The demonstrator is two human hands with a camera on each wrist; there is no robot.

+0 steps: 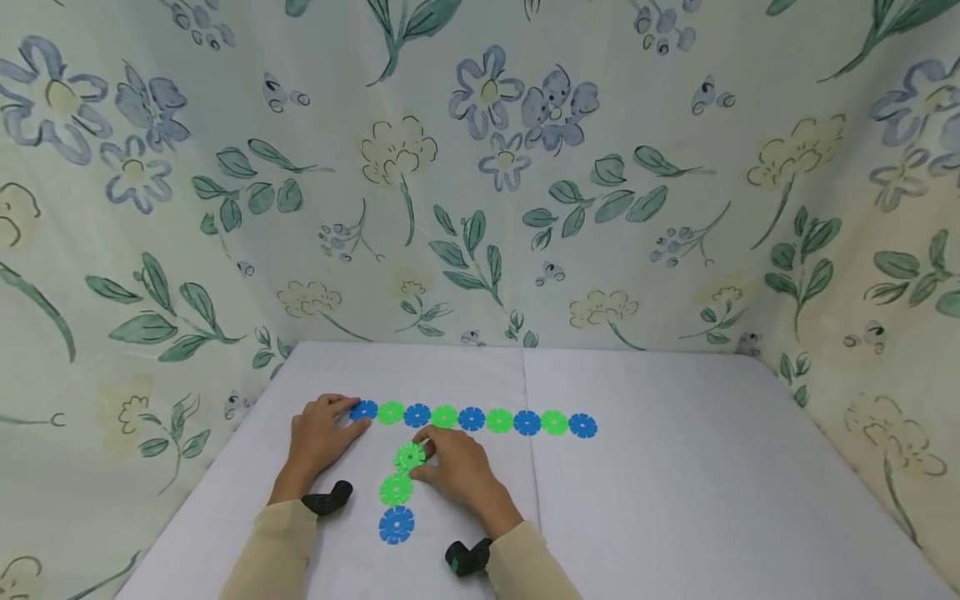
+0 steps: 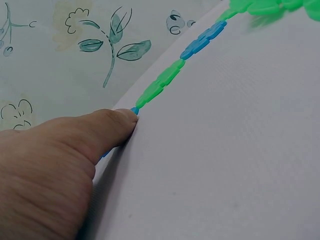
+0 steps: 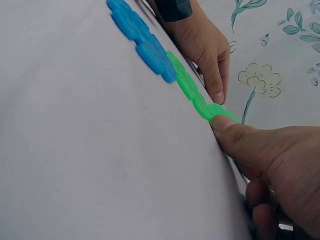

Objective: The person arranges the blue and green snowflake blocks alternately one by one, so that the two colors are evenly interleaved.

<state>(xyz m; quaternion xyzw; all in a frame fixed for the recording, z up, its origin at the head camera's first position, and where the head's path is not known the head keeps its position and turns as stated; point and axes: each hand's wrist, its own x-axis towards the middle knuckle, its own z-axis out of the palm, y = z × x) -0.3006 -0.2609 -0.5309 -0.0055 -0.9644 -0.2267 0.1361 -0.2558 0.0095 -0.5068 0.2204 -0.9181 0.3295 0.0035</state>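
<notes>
A row of notched plastic snowflake discs, blue and green by turns, runs across the white table. At its left end my left hand [image 1: 321,433] has its thumb and fingers on opposite edges of a blue snowflake disc [image 1: 365,410]. My right hand [image 1: 461,471] pinches a green snowflake disc [image 1: 409,457] just below the row. In the right wrist view, the thumb lies on that green disc [image 3: 220,110]. Directly below it lies another green disc [image 1: 396,490], then a blue disc [image 1: 396,526]. The right hand's other fingers are partly hidden.
The row continues rightward to a blue disc [image 1: 582,426] at its far end. White cloth covers the table [image 1: 675,500], with a crease running down near the middle. A flower-printed curtain [image 1: 480,208] stands behind and at both sides. Each wrist carries a black device [image 1: 468,558].
</notes>
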